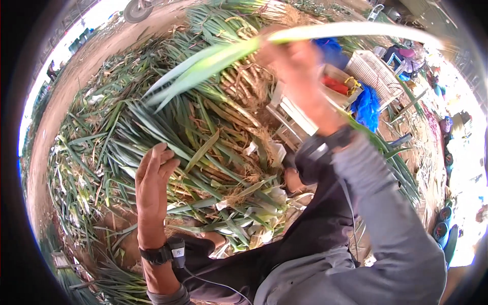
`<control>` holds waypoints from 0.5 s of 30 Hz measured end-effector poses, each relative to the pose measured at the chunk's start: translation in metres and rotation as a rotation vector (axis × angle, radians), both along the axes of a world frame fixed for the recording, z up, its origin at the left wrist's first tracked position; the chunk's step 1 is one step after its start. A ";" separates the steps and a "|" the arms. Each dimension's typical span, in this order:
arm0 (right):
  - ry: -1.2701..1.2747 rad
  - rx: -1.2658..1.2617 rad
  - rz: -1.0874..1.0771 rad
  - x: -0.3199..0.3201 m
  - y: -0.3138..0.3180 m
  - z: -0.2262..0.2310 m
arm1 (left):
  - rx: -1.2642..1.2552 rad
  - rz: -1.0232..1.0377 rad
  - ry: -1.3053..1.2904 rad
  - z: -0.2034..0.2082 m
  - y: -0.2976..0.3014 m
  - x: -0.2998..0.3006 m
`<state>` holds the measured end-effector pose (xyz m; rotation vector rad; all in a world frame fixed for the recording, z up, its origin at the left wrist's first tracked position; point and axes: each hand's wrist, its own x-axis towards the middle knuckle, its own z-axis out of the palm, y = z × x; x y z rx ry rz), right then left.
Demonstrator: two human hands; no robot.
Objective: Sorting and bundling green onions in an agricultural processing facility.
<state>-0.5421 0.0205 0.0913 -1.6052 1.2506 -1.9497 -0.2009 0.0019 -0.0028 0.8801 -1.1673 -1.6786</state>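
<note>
A long leek [229, 53], with green leaves to the left and a pale stem to the right, is held up above the heap. My right hand [297, 71] is closed around its middle, smeared by motion. Lower left, my left hand [156, 170] is raised with bent fingers a little apart, and no object shows in it. It is nearest to a pile of leeks [162, 134], whose leaves point left. Whether it touches them I cannot tell. More leeks with brown roots [249, 84] lie bundled farther back. Peeled, pale scraps [264, 216] lie between my feet.
To the right, a cream plastic crate [375, 73] stands beside a blue plastic bag [367, 109] and a red item [335, 84]. A pale slatted frame [290, 119] is in front of them. Loose leaves [81, 168] cover the left ground. A wheel [137, 11] shows far off.
</note>
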 end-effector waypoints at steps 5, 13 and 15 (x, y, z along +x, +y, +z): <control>0.876 0.163 -0.883 -0.148 0.078 0.110 | 0.071 0.030 -0.049 -0.007 0.000 0.001; 1.550 0.982 -0.643 -0.307 0.144 -0.030 | 0.165 0.067 -0.073 -0.026 -0.014 -0.010; 1.457 1.171 -0.497 -0.370 0.174 -0.118 | 0.171 0.032 -0.075 -0.031 -0.022 -0.027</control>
